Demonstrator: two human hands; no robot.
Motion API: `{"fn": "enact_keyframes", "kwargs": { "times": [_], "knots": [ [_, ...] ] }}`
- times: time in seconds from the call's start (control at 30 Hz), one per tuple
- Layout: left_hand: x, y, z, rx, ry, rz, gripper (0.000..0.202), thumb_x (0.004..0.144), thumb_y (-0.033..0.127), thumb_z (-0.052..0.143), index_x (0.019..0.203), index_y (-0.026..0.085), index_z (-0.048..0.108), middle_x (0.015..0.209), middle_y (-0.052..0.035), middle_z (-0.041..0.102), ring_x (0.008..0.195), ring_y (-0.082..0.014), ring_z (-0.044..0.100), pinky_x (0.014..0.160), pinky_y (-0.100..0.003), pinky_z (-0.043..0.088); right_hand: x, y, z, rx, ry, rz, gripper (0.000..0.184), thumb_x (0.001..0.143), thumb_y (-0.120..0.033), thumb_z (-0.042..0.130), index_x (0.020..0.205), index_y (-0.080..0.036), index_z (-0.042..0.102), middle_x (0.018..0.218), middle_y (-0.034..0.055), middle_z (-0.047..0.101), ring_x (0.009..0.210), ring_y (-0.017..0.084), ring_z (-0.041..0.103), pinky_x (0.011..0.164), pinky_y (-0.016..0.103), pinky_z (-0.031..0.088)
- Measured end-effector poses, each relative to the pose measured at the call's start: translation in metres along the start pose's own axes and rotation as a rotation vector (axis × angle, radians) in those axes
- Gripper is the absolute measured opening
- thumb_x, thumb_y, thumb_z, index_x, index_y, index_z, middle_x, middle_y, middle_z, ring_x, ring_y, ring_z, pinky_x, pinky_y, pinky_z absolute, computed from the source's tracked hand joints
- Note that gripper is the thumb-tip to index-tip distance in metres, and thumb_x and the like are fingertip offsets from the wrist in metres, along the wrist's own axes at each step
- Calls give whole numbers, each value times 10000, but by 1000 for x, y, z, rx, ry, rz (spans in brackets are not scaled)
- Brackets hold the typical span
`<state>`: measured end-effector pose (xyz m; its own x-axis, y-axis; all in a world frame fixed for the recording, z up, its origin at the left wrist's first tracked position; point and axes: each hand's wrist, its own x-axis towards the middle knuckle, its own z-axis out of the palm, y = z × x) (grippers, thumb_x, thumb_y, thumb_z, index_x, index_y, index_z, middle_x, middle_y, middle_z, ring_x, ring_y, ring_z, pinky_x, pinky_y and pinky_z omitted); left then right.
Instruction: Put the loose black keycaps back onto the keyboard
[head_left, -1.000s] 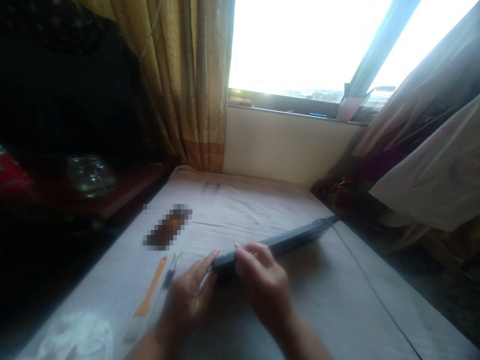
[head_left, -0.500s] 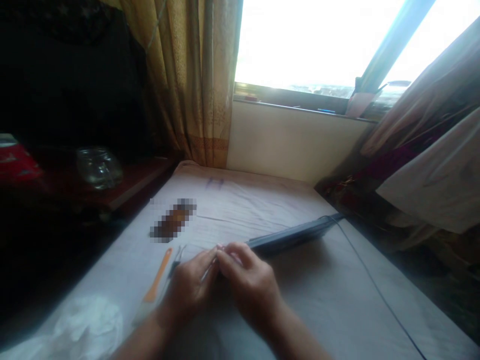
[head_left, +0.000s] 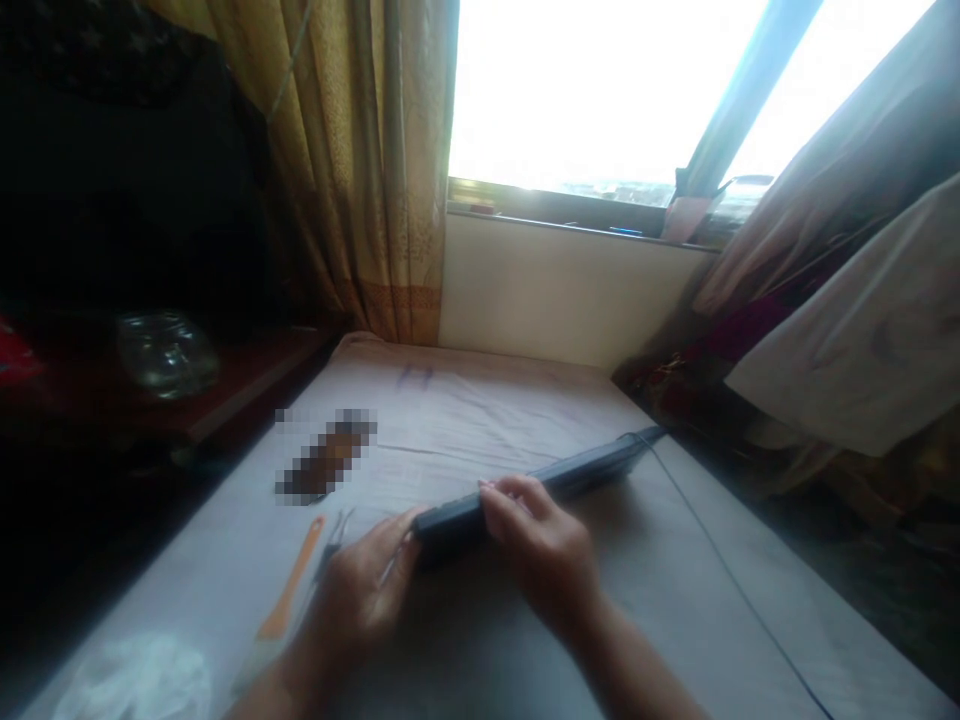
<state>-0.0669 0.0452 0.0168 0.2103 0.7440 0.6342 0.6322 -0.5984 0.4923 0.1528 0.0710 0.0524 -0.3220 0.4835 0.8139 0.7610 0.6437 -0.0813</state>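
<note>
A long, slim dark device with a cable, probably a keyboard [head_left: 585,470], lies tilted on the cloth-covered surface, its keys not visible. My left hand [head_left: 367,580] is closed at its near end, thumb and fingers gripping the corner. A thin pale line shows between that thumb and the fingers; I cannot tell what it is. Along the upper edge, my right hand [head_left: 544,540] has its fingers curled in a pinch against the device. What sits between those fingertips is hidden. Left of my left hand lie an orange-handled brush [head_left: 292,585] and a thin two-pronged tool [head_left: 334,540].
A blurred-out brown item [head_left: 326,460] lies further left on the pale cloth [head_left: 465,400]. Crumpled white material [head_left: 135,680] is at the lower left. The cable [head_left: 720,560] runs down the right side. A glass jar [head_left: 169,355] stands on a dark red shelf.
My hands have moved apart: the right one has shifted right along the device's edge, uncovering its near end. My left hand now sits at that end. The camera view has turned slightly right.
</note>
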Motion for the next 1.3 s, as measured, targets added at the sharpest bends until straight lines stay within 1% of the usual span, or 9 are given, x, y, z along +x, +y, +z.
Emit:
{"fn": "enact_keyframes", "kwargs": {
  "times": [0.17,0.3,0.5,0.6,0.67,0.8,0.97,1.07,1.3],
  "knots": [
    [0,-3,0,48,30,50,294,977,292,475,1211,214,634,1107,-65,742,980,-190,722,828,-243,587,-7,29,-7,-86,40,30,202,948,-178,539,1015,-185,729,922,72,711,692,115,692,584,164,525],
    [-1,-7,-1,71,-9,48,308,973,308,476,1239,233,612,1126,-46,737,992,-202,718,836,-267,593,-12,49,-13,-127,35,85,214,946,-196,536,1027,-207,733,960,69,718,721,121,695,601,171,527],
    [-2,-5,-5,211,25,107,408,975,332,461,1371,245,500,1152,-59,725,995,-217,718,799,-295,609,-18,65,-15,-118,53,161,243,945,-202,516,1036,-213,741,971,71,710,729,123,691,622,179,533],
    [9,7,-7,340,48,179,410,970,355,463,1345,201,524,1211,-96,692,1078,-253,679,863,-367,588,-16,62,-14,-143,70,166,246,953,-215,505,1042,-207,735,964,74,713,751,128,698,623,178,532],
    [23,18,-3,419,12,260,375,976,364,457,1286,187,574,1215,-105,687,1092,-284,664,894,-439,564,-15,59,-14,-154,70,162,262,963,-213,480,1041,-193,729,961,82,715,762,134,704,625,181,533],
    [51,32,13,547,-42,346,378,1004,352,379,1156,140,653,1061,-129,737,953,-330,699,882,-561,514,-12,52,-12,-160,86,145,270,965,-189,465,1013,-167,730,940,89,718,719,131,702,587,176,520],
    [60,25,28,520,-29,383,339,1009,335,377,1073,192,678,948,-69,761,858,-286,717,933,-508,470,-14,63,-16,-131,101,148,237,948,-176,507,1006,-188,737,918,65,717,699,127,696,587,178,513],
    [57,19,27,490,-27,388,304,1004,369,403,1114,235,652,973,-26,760,859,-253,716,963,-456,447,-17,79,-23,-144,60,184,262,942,-161,487,1029,-185,733,943,70,716,715,140,699,603,191,522],
    [49,14,20,537,-36,436,308,998,382,414,1173,244,627,1002,-1,753,844,-201,713,1023,-392,396,-30,116,-33,-188,49,331,270,948,-219,492,1080,-193,725,1008,84,704,786,159,691,685,214,536]
  ]
}}
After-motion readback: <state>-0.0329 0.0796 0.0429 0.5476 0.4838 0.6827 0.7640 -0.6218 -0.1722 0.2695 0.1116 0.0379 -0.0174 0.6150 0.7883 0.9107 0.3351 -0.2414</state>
